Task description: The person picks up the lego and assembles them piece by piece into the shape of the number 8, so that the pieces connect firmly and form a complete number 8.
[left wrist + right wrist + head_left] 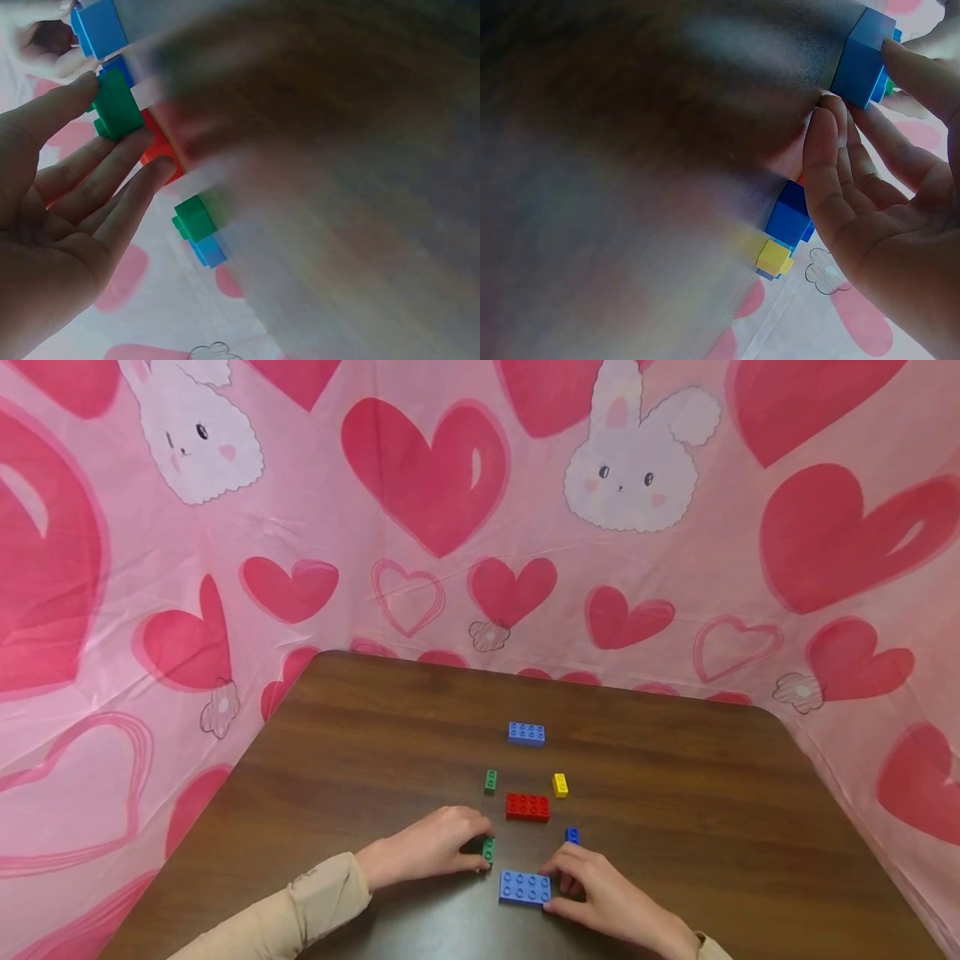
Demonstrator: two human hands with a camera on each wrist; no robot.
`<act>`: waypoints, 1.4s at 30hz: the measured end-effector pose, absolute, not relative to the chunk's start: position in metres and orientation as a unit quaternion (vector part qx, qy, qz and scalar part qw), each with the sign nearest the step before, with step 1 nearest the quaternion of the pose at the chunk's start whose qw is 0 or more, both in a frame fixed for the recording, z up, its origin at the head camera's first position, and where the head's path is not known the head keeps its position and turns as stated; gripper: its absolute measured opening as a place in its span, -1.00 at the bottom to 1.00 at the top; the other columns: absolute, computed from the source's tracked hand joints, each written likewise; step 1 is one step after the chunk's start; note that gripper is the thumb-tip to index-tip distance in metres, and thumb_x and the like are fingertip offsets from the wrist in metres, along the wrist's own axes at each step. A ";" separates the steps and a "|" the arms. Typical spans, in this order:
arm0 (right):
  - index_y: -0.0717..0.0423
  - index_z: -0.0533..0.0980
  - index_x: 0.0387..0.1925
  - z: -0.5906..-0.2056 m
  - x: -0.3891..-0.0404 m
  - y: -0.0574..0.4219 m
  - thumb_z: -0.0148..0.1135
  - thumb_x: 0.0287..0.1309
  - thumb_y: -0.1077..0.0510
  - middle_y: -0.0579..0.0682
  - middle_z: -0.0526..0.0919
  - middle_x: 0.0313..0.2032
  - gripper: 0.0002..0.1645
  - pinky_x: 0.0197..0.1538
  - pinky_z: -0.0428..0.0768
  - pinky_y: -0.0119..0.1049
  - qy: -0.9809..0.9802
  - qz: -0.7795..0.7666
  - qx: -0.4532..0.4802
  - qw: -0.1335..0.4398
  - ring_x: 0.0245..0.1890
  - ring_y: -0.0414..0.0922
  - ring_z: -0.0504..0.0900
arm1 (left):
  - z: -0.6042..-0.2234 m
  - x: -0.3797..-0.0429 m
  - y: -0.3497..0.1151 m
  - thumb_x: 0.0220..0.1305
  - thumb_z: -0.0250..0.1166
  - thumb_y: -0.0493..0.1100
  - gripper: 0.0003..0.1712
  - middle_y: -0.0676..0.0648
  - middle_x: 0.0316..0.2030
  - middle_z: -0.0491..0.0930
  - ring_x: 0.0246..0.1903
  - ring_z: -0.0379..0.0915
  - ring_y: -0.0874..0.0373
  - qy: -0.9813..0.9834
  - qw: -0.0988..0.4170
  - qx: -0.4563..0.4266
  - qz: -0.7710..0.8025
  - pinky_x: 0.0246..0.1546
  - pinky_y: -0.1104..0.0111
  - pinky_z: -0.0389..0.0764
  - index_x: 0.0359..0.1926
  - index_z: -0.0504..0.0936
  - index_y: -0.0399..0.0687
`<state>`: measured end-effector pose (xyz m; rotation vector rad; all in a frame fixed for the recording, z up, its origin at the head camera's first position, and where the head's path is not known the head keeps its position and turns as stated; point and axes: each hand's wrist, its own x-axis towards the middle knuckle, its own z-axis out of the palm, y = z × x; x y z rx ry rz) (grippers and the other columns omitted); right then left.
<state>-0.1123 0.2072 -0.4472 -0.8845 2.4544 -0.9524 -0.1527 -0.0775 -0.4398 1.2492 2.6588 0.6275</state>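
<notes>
My left hand (429,843) pinches a small green brick (489,852) end to end between thumb and finger, as the left wrist view shows up close. That green brick (118,105) stands studs up on the table. To its right and nearer the table's front lies a light blue eight-stud brick (525,888). My right hand (603,893) holds this brick at its right end, thumb on the near corner and a finger on the far one. Just beyond the right hand's knuckles is a small dark blue brick (572,835), partly hidden by them in the head view.
Farther back on the brown table (360,735) lie a red brick (527,807), a second green brick (491,782), a yellow brick (560,785) and another light blue brick (527,733). Pink cloth (420,610) with hearts and rabbits hangs around the table's far and side edges.
</notes>
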 end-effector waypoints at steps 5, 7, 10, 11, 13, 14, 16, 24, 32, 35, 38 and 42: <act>-0.05 0.60 -0.05 -0.449 -0.113 0.208 0.32 0.21 -0.15 -0.19 0.54 -0.24 -0.63 -0.28 0.55 -0.51 0.870 -0.339 -0.310 0.179 -0.33 -0.46 0.45 | -0.435 -0.150 -0.076 0.22 0.41 0.01 -0.66 0.07 -0.28 0.66 -0.33 0.47 0.35 0.881 0.077 0.415 0.215 -0.19 0.58 0.55 -0.05 0.68 -0.03; -0.05 0.60 -0.06 -0.450 -0.112 0.207 0.32 0.21 -0.15 -0.19 0.54 -0.25 -0.63 -0.28 0.54 -0.51 0.871 -0.337 -0.311 0.174 -0.33 -0.46 0.45 | -0.433 -0.149 -0.074 0.22 0.41 0.03 -0.66 0.09 -0.28 0.66 -0.34 0.45 0.37 0.881 0.080 0.415 0.213 -0.19 0.59 0.55 -0.04 0.68 -0.01; -0.06 0.60 -0.07 -0.450 -0.112 0.207 0.32 0.21 -0.15 -0.19 0.53 -0.26 -0.64 -0.29 0.54 -0.51 0.874 -0.332 -0.313 0.165 -0.34 -0.47 0.44 | -0.431 -0.146 -0.073 0.23 0.40 0.05 -0.65 0.10 -0.27 0.66 -0.34 0.41 0.41 0.880 0.080 0.419 0.209 -0.19 0.60 0.55 -0.03 0.68 0.01; -0.05 0.60 -0.08 -0.449 -0.112 0.207 0.33 0.21 -0.14 -0.19 0.53 -0.26 -0.65 -0.30 0.53 -0.52 0.875 -0.331 -0.313 0.162 -0.34 -0.47 0.44 | -0.429 -0.145 -0.072 0.23 0.40 0.05 -0.64 0.09 -0.26 0.67 -0.34 0.41 0.41 0.879 0.080 0.420 0.209 -0.18 0.60 0.55 -0.03 0.68 0.01; -0.05 0.60 -0.08 -0.449 -0.113 0.207 0.33 0.20 -0.14 -0.20 0.52 -0.27 -0.65 -0.30 0.52 -0.52 0.877 -0.329 -0.312 0.160 -0.34 -0.47 0.43 | -0.427 -0.144 -0.072 0.23 0.40 0.04 -0.64 0.09 -0.25 0.67 -0.33 0.43 0.38 0.877 0.084 0.423 0.214 -0.17 0.60 0.55 -0.02 0.68 0.01; -0.05 0.60 -0.09 -0.449 -0.113 0.206 0.33 0.20 -0.14 -0.20 0.52 -0.27 -0.65 -0.30 0.52 -0.53 0.877 -0.328 -0.312 0.160 -0.35 -0.47 0.43 | -0.426 -0.143 -0.071 0.23 0.40 0.04 -0.64 0.09 -0.24 0.68 -0.32 0.44 0.37 0.875 0.085 0.425 0.216 -0.17 0.59 0.55 -0.01 0.68 0.00; -0.04 0.60 -0.08 -0.448 -0.113 0.206 0.33 0.20 -0.13 -0.19 0.52 -0.27 -0.65 -0.30 0.52 -0.53 0.877 -0.329 -0.311 0.161 -0.35 -0.47 0.43 | -0.424 -0.142 -0.070 0.24 0.39 0.04 -0.63 0.08 -0.22 0.68 -0.31 0.47 0.35 0.873 0.090 0.427 0.219 -0.16 0.59 0.55 0.01 0.67 0.00; 0.00 0.60 -0.08 -0.449 -0.113 0.206 0.34 0.21 -0.08 -0.17 0.53 -0.27 -0.66 -0.32 0.53 -0.53 0.875 -0.331 -0.318 0.155 -0.36 -0.48 0.43 | -0.422 -0.138 -0.068 0.29 0.35 0.04 -0.63 0.11 -0.18 0.68 -0.26 0.52 0.36 0.865 0.100 0.439 0.223 -0.13 0.58 0.55 0.04 0.67 0.00; 0.00 0.60 -0.08 -0.451 -0.113 0.207 0.34 0.21 -0.06 -0.17 0.52 -0.28 -0.68 -0.33 0.53 -0.54 0.875 -0.334 -0.318 0.149 -0.37 -0.48 0.43 | -0.424 -0.137 -0.065 0.27 0.36 0.02 -0.66 0.12 -0.21 0.68 -0.28 0.51 0.39 0.861 0.097 0.448 0.219 -0.19 0.62 0.52 0.01 0.67 0.01; 0.01 0.59 -0.08 -0.451 -0.113 0.206 0.34 0.22 -0.06 -0.17 0.53 -0.28 -0.68 -0.33 0.53 -0.54 0.875 -0.333 -0.318 0.150 -0.37 -0.49 0.43 | -0.426 -0.137 -0.065 0.27 0.37 0.03 -0.66 0.13 -0.22 0.68 -0.30 0.49 0.40 0.862 0.098 0.449 0.216 -0.21 0.63 0.51 0.01 0.67 0.02; 0.01 0.60 -0.08 -0.451 -0.114 0.206 0.33 0.22 -0.07 -0.17 0.53 -0.28 -0.67 -0.34 0.52 -0.53 0.875 -0.332 -0.315 0.155 -0.37 -0.49 0.43 | -0.428 -0.137 -0.064 0.27 0.37 0.03 -0.66 0.13 -0.22 0.68 -0.31 0.49 0.41 0.862 0.099 0.448 0.215 -0.22 0.63 0.51 0.00 0.67 0.03; 0.01 0.60 -0.07 -0.450 -0.114 0.206 0.33 0.22 -0.08 -0.17 0.53 -0.28 -0.66 -0.34 0.52 -0.53 0.876 -0.332 -0.309 0.162 -0.38 -0.48 0.43 | -0.430 -0.136 -0.063 0.27 0.37 0.03 -0.67 0.13 -0.21 0.68 -0.29 0.50 0.42 0.860 0.092 0.453 0.215 -0.21 0.62 0.52 -0.01 0.68 0.02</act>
